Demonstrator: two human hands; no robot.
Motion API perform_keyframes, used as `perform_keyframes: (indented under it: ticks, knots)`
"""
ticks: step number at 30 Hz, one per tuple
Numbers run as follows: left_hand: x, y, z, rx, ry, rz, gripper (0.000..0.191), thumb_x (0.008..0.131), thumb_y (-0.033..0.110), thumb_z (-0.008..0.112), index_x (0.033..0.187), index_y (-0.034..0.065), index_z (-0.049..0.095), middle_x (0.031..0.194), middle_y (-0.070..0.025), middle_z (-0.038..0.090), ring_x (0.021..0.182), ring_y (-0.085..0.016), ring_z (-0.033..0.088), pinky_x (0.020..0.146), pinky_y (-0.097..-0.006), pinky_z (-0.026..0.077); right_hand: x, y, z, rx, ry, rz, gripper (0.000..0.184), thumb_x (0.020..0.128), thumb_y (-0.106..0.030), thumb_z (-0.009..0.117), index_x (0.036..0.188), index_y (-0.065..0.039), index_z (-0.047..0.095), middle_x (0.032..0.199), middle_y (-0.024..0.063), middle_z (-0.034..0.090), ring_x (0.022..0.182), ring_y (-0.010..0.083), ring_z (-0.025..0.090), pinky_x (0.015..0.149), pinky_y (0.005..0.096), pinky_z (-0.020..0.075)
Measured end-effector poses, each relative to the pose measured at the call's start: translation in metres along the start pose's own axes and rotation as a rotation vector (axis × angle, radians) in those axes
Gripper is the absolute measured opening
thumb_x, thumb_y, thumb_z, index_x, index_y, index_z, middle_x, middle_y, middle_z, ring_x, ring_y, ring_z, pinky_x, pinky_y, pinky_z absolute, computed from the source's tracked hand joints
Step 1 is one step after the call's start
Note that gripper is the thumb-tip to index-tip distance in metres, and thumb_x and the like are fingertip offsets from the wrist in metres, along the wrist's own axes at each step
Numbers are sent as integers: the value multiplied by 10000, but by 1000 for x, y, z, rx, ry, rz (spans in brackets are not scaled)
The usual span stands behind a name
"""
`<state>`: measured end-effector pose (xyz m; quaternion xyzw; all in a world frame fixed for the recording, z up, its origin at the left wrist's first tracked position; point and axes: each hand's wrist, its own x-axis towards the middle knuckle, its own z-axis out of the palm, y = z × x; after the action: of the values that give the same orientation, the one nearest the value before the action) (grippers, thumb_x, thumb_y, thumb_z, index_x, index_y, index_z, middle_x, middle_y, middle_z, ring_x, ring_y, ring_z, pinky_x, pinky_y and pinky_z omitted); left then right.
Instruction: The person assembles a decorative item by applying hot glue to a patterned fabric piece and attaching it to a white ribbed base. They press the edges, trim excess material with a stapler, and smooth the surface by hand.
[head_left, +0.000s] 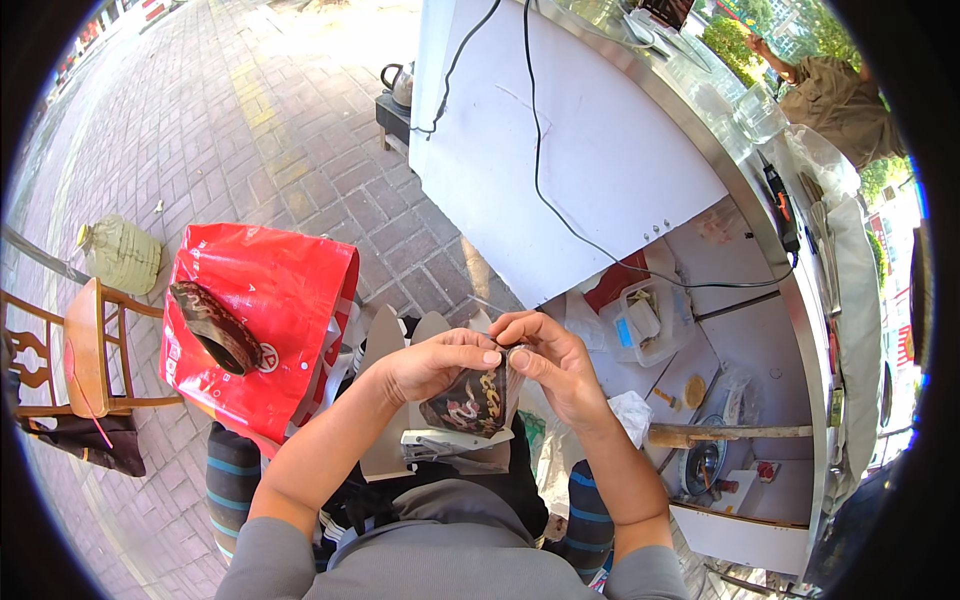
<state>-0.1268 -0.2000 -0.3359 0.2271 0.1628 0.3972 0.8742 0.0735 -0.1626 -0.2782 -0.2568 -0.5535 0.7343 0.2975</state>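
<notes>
Over my lap, my left hand (444, 363) pinches the upper edge of a dark patterned piece (469, 401) with a dragon-like figure and gold writing. My right hand (546, 363) grips the same piece at its upper right corner, its thumb close to the left thumb. Fingers hide the gripped edge. Beneath the piece, pale card sheets (384, 442) and a light-coloured tool or clip (450, 442) rest on my lap. A similar dark patterned tube-like piece (217, 328) lies on a red plastic bag (262, 262) to my left.
A white stall counter (570, 150) with open shelves stands at the right; a soldering-iron-like tool (781, 202) lies on its top, its black cable hanging across. A plastic box (656, 322) sits inside. At left are a wooden chair (86, 345) and a plastic jug (124, 253). Another person (832, 105) stands beyond.
</notes>
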Motion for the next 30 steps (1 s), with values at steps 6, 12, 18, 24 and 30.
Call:
perform_keyframes:
  ticks: [6,12,18,24,30]
  knots:
    - [-2,1,1,17,17,-40,170,940,216,710,930,47,689,852,14,678,774,-62,608,710,-229,488,-2,-1,2,-3,0,8,254,914,-221,716,1092,-60,632,1223,71,581,1124,145,538,1013,336,398]
    - [-3,1,3,71,30,-30,161,935,205,726,927,46,704,832,33,668,765,-44,590,703,-221,469,-3,-4,3,-6,-2,25,274,903,-248,732,1079,-64,632,1217,72,584,1108,143,537,1005,338,398]
    - [-5,1,6,82,17,-33,194,939,202,723,986,13,716,871,10,696,795,-51,615,727,-223,486,-5,-6,4,0,-6,48,290,894,-274,744,1070,-71,635,1218,76,585,1098,136,536,996,325,393]
    - [-5,1,7,95,4,-21,217,950,207,708,1022,2,714,908,-11,711,814,-65,638,746,-233,510,-6,-6,3,12,-8,65,286,897,-273,741,1075,-76,633,1233,76,577,1104,135,532,1002,323,388]
    - [-4,0,11,37,59,17,186,968,210,686,1040,38,690,927,-9,713,818,-69,660,742,-229,531,-7,5,9,-37,146,-79,243,935,-229,695,1083,-58,606,1297,101,538,1188,176,502,1036,351,375]
